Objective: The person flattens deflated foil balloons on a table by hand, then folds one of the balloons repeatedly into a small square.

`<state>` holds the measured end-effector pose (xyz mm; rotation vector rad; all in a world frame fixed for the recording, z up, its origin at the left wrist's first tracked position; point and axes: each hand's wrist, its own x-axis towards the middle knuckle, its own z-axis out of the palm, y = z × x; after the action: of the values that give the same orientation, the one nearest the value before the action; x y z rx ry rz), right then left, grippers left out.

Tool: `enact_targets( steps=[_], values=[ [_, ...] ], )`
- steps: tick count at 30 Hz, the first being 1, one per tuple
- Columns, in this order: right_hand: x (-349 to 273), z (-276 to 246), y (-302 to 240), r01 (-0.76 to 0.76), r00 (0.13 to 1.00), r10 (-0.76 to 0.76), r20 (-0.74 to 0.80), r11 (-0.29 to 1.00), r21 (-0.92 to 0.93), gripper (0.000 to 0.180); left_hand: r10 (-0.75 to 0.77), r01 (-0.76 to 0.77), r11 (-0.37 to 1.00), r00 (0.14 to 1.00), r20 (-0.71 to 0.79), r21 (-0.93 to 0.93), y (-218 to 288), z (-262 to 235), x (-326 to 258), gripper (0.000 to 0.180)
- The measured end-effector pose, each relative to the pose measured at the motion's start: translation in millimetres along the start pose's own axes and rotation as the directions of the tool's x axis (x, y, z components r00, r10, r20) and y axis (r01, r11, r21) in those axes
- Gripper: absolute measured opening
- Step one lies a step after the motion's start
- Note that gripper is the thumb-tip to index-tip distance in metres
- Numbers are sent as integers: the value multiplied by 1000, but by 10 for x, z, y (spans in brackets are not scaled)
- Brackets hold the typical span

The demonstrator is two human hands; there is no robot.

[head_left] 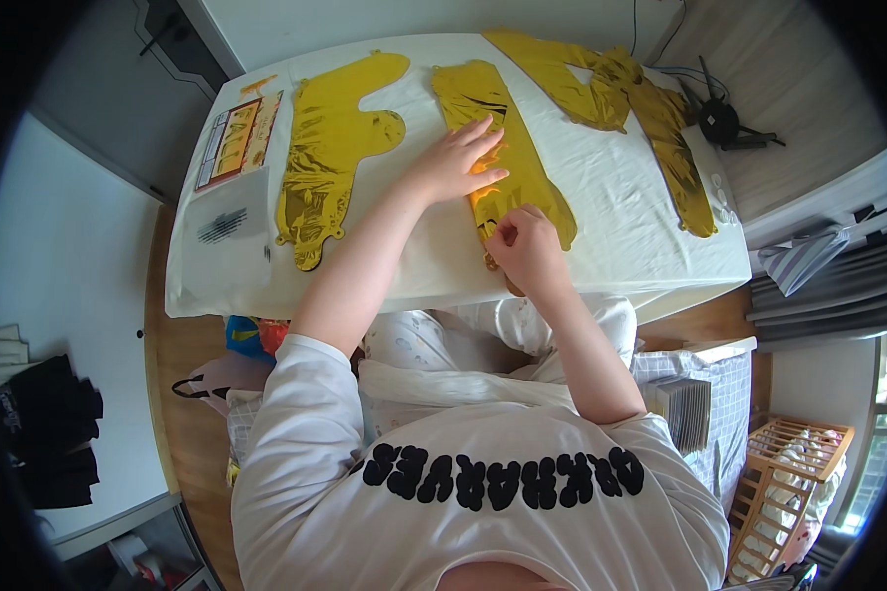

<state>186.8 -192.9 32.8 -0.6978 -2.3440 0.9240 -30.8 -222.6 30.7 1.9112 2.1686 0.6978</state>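
Flat on the white-covered table lies a long gold foil balloon [532, 192], uninflated and creased. Across its left edge rests my left hand [455, 163], palm down with the fingers spread; the balloon's foil mirrors them in orange. My right hand [527, 246] is closed at the near left part of this balloon, its fingers curled inward. What they pinch, if anything, is hidden. To the left lies another flat gold foil balloon [330, 128] with two arms to one side. At the far right is a crumpled, angular gold foil balloon [601, 84] with a long leg.
A white tablecloth [404, 261] covers the table. On its left side lie a printed card packet [235, 143] and a clear bag [225, 227] with dark thin pieces inside. A black fan-like stand [721, 120] is at the right edge. Below stands a wooden rack [784, 492].
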Motion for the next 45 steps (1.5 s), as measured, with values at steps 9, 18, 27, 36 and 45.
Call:
enact_targets(
  steps=[9, 18, 27, 36, 45],
  values=[
    [45, -110, -3, -51, 993, 46, 105, 998, 48, 12, 156, -156, 988, 988, -10, -3, 85, -221, -135, 71],
    [-46, -47, -156, 38, 997, -38, 65, 999, 1, 19, 120, -120, 992, 993, 10, -35, 25, -108, -137, 61],
    [-22, 14, -45, 48, 998, -49, 43, 999, 21, 13, 76, -75, 986, 997, -2, -151, 14, -113, -105, 56],
    [18, -93, -110, -90, 993, 83, 87, 992, 85, 16, 80, -69, 991, 992, 94, -115, 30, -241, -164, 72],
    [35, -132, -140, -136, 984, 120, 131, 984, 113, 13, 37, 11, 968, 982, 184, -252, -12, -206, -159, 78]
  ],
)
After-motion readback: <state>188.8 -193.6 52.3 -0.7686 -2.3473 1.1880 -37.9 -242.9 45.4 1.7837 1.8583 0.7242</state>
